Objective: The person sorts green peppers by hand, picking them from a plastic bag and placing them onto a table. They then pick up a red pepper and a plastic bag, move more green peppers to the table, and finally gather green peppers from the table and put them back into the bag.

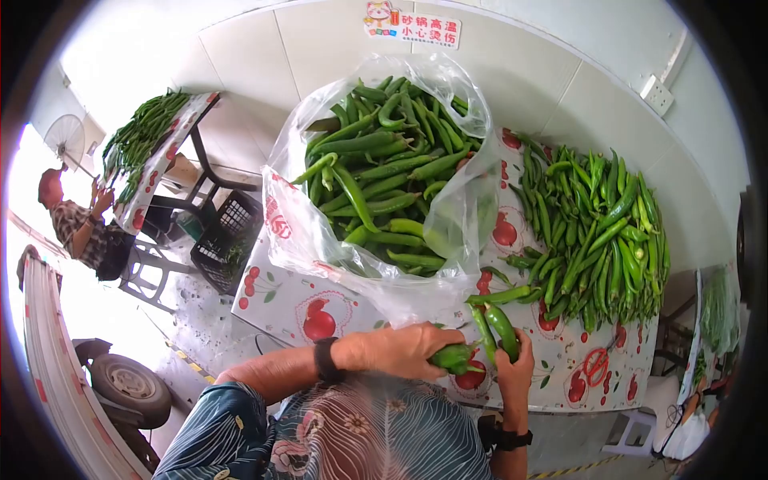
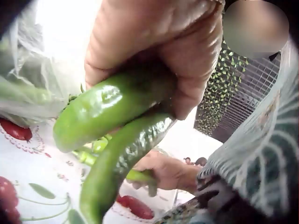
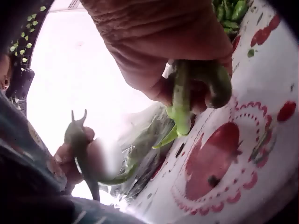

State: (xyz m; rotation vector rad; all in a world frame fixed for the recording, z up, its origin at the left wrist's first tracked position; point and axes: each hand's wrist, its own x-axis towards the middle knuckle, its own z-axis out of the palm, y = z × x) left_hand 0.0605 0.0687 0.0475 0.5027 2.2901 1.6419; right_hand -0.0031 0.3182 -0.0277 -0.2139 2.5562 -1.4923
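My left hand point(image 1: 400, 350) holds green chili peppers point(image 2: 107, 107) with its thumb and fingers; two show large in the left wrist view, their tips pointing down and left. Close by on the right, my right hand point(image 1: 516, 370) pinches more green chili peppers point(image 1: 502, 330) near the table's front edge. In the right wrist view, the right hand's fingers partly cover the peppers point(image 3: 182, 100) they grip. A clear plastic bag point(image 1: 280, 216) full of green chili peppers point(image 1: 384, 168) stands open beyond both hands. Loose chili peppers point(image 1: 592, 240) lie heaped on the right of the table.
The tablecloth point(image 1: 272, 308) is printed with red fruit. Red-handled scissors point(image 1: 596, 366) lie near its front right. To the left are a black crate point(image 1: 228, 240), a stool point(image 1: 144, 272) and a person point(image 1: 84, 224) at another table of green produce point(image 1: 144, 132). A tiled wall point(image 1: 528, 64) rises behind.
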